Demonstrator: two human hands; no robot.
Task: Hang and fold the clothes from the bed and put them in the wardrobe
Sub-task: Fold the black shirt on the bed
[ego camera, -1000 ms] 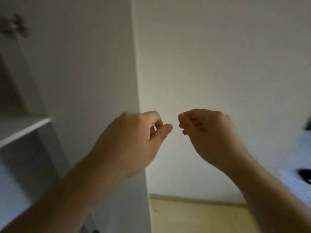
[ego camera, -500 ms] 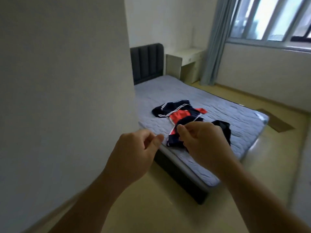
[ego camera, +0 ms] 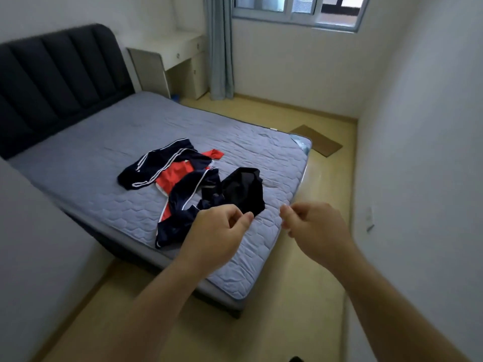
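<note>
Head view: you've turned. A second ago you faced the wardrobe shelf and a blank wall, and half a second ago the bed was just coming into frame. Now the bed (ego camera: pixel 86 152) fills the middle and the wardrobe is out of view. Your hands haven't changed. The left hand (ego camera: pixel 217 232) and right hand (ego camera: pixel 312 226) are still raised side by side, a little apart, fingers curled in, thumb close to forefinger, holding nothing. The clothes (ego camera: pixel 193 184) lie in one loose pile on the mattress, towards the near edge and the foot end, well clear of the headboard (ego camera: pixel 52 79). It looks like three pieces: a navy striped top (ego camera: pixel 154 165) with red showing under it, a navy and red piece (ego camera: pixel 180 212) trailing towards you, and a black piece (ego camera: pixel 243 192) on the right, all touching or overlapping. Your left hand covers the near end of the pile in frame, but I read it as held above the pile, not on the cloth. Beyond the bed are floor (ego camera: pixel 300 296), a brown mat (ego camera: pixel 316 142), a curtain (ego camera: pixel 219 48) and a window (ego camera: pixel 295 9). What it means: nothing is picked up, hung or folded yet, so this is the start of a fetch. My call is to step in and take the black piece first, since it lies on the edge of the pile nearest your right hand. Watch the overlap, because lifting one piece may drag the others off the edge.
</note>
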